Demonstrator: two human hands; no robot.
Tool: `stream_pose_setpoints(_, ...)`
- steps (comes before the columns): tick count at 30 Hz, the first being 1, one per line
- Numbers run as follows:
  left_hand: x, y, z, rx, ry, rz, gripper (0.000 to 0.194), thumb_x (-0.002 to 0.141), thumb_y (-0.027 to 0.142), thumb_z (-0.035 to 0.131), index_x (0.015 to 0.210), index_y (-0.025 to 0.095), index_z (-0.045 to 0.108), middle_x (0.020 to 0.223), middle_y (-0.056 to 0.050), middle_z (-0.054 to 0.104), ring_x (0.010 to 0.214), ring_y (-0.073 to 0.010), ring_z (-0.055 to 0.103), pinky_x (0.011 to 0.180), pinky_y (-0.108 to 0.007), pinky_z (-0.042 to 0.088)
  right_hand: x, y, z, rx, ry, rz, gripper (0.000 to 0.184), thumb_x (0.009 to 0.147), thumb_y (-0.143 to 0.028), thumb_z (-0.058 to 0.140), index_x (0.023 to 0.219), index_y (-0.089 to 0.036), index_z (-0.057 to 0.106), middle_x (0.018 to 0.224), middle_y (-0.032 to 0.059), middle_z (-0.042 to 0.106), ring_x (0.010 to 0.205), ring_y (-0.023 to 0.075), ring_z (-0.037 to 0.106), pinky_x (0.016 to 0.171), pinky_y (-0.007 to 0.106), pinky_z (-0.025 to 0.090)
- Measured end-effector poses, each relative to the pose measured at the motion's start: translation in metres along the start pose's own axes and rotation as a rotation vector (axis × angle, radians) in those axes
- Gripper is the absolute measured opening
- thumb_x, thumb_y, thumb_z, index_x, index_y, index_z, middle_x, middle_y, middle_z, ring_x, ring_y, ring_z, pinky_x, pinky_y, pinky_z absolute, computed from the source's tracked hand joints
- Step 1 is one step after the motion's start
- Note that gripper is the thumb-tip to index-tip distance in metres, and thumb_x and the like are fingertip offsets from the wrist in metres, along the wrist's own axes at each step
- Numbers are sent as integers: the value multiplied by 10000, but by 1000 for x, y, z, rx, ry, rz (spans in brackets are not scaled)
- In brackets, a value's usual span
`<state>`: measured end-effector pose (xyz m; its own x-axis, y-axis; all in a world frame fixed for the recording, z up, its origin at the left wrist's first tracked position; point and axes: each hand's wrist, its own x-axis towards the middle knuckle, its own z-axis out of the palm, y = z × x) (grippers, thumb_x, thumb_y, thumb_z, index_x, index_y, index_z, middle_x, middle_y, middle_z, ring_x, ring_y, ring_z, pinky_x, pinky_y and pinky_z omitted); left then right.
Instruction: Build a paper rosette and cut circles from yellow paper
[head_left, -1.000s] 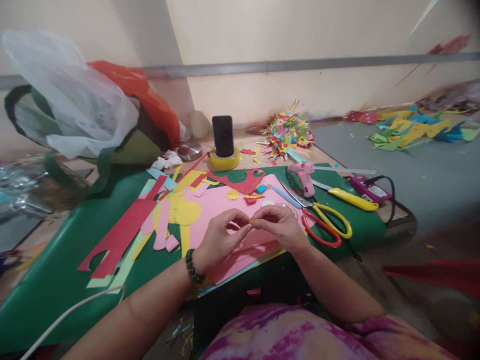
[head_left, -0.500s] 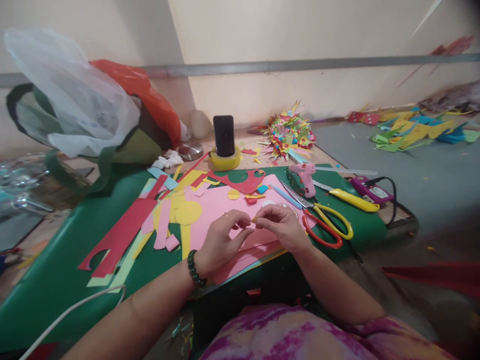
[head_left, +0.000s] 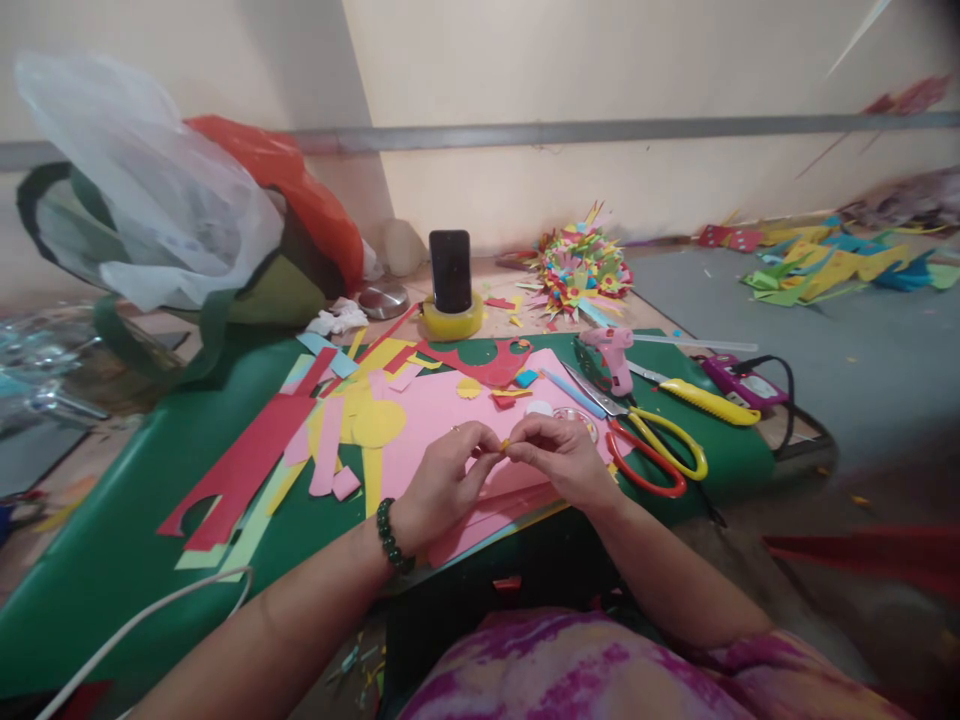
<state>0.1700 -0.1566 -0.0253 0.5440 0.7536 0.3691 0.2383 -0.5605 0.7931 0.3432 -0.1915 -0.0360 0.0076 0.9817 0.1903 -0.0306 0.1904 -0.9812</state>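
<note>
Over the pink paper sheets, my left hand and my right hand meet fingertip to fingertip. Both are closed in a pinch on a small yellow paper piece, mostly hidden by the fingers. A clear round container lies just behind my right hand, with a small white disc beside it. To the right rest scissors with red and yellow handles. A scalloped yellow paper circle and a red paper offcut lie beyond my hands.
A pink glue gun, a yellow box cutter and a purple power strip sit at the right. Paper strips cover the left side. Behind stand a phone, a colourful paper-flower ball and a large bag.
My fingertips have shifted slightly, and my left hand now pinches the yellow piece more closely. More of the clear container shows behind my right hand.
</note>
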Motion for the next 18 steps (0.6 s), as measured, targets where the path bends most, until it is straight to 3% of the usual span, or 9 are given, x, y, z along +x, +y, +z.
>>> stream_pose_setpoints(8, 5, 6, -1, -294, -14, -190, 204, 810, 361, 673, 820, 163, 625, 792, -53, 694, 718, -149, 633, 650, -258, 523, 0, -2, 1, 0, 23, 38, 331, 683, -514, 800, 686, -198, 700, 653, 16, 688, 632, 154, 637, 642, 291, 552)
stream_pose_setpoints(18, 6, 8, -3, -302, -44, -265, 253, 802, 394, 681, 745, 150, 650, 717, -55, 700, 657, -151, 618, 615, -257, 498, -1, 0, 3, 63, 18, 98, 331, 649, -490, 829, 701, -191, 697, 653, 16, 711, 635, 159, 677, 661, 292, 578)
